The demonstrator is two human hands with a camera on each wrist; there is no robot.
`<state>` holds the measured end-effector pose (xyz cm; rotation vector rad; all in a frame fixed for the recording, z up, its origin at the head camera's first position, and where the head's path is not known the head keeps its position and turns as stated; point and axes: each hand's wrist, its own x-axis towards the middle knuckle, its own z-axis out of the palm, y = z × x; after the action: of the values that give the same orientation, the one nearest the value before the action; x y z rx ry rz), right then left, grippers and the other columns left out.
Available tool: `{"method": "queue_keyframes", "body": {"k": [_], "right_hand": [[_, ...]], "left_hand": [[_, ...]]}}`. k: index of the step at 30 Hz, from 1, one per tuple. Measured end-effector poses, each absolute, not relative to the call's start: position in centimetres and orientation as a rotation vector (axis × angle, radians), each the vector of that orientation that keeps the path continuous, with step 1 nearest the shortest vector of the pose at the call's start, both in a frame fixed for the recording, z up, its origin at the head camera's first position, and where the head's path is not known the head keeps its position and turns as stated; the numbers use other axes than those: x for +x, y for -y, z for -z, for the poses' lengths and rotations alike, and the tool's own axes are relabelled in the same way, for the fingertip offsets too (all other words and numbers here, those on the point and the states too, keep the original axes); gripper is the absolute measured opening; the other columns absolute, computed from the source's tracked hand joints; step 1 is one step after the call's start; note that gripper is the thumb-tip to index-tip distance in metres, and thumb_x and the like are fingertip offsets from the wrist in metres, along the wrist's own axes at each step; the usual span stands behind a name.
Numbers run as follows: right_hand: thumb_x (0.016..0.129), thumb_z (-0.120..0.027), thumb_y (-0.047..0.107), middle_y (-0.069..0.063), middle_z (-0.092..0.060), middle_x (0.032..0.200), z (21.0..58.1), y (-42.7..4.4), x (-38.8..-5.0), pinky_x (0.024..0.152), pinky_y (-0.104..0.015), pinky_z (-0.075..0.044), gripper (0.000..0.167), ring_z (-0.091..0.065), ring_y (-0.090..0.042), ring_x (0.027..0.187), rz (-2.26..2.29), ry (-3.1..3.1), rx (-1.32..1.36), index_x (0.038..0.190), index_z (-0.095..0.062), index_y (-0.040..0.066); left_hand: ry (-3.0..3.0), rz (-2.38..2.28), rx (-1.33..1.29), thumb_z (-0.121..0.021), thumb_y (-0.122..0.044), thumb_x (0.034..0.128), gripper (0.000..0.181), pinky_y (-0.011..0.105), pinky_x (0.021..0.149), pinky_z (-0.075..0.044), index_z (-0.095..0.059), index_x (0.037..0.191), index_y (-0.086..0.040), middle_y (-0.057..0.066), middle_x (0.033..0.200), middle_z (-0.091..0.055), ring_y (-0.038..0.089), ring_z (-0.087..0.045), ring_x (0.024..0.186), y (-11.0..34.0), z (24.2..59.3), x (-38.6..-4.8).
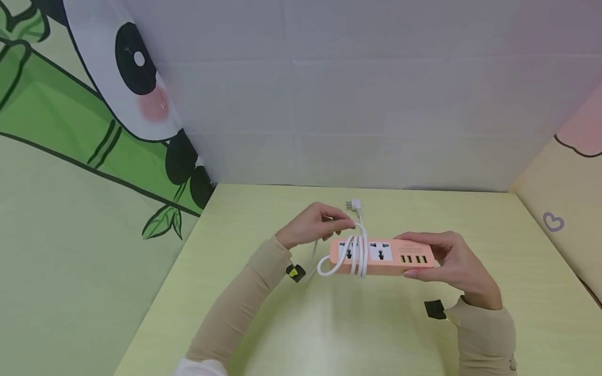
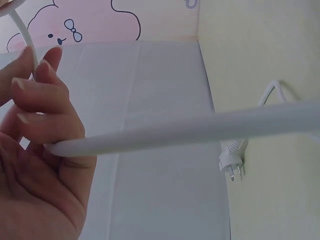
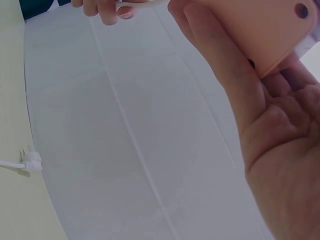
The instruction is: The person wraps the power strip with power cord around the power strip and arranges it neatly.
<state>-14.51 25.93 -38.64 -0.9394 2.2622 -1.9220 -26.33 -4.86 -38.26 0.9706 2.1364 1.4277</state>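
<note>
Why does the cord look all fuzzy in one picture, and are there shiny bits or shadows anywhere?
Left wrist view: the cord blurs where it crosses the picture, probably too close to the camera; head view: a pale shine on the table, with soft shadows around it; right wrist view: a small shadow by the plug.

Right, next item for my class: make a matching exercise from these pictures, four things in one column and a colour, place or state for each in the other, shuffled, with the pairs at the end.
Column one
1) power strip
2) cord
3) plug
4) left grip

Column two
A) wound in loops around the power strip
B) pinching the cord
C) peach-coloured
D) prongs bare, in no socket

Right pairs: 1-C, 2-A, 3-D, 4-B
</note>
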Motion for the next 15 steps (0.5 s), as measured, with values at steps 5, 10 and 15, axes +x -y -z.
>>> {"method": "queue_keyframes", "body": {"k": [5, 10, 15], "right_hand": [[0.077, -0.073, -0.022, -0.002, -0.074, 0.117, 38.4, -25.8, -14.4, 0.072, -0.025, -0.058, 0.056, -0.069, -0.011, 0.088, 1.974, -2.216, -0.931, 0.130, -0.060, -0.011], [0.076, -0.071, -0.024, -0.002, -0.073, 0.118, 38.4, -25.9, -14.3, 0.073, -0.024, -0.058, 0.056, -0.068, -0.011, 0.090, 2.002, -2.189, -0.924, 0.130, -0.059, -0.013], [0.076, -0.069, -0.026, -0.003, -0.074, 0.116, 38.4, -26.0, -14.3, 0.072, -0.024, -0.058, 0.056, -0.069, -0.012, 0.091, 2.048, -2.159, -0.939, 0.129, -0.060, -0.012]], "left_hand": [[-2.074, -1.418, 0.915, -0.063, -0.026, 0.1023, 0.025, 0.025, 0.055, -0.042, -0.075, 0.120, -0.013, -0.001, 0.080, -0.064, 0.012, -0.050, 0.061, 4.9, 38.9, -26.1], [-2.041, -1.406, 0.910, -0.059, -0.023, 0.1043, 0.029, 0.027, 0.062, -0.050, -0.071, 0.128, -0.012, -0.001, 0.092, -0.071, 0.011, -0.057, 0.068, 5.0, 39.5, -25.7], [-2.087, -1.378, 0.919, -0.054, -0.019, 0.1063, 0.031, 0.024, 0.062, -0.044, -0.068, 0.132, -0.009, 0.006, 0.103, -0.073, 0.010, -0.050, 0.061, 4.9, 40.2, -25.1]]}}
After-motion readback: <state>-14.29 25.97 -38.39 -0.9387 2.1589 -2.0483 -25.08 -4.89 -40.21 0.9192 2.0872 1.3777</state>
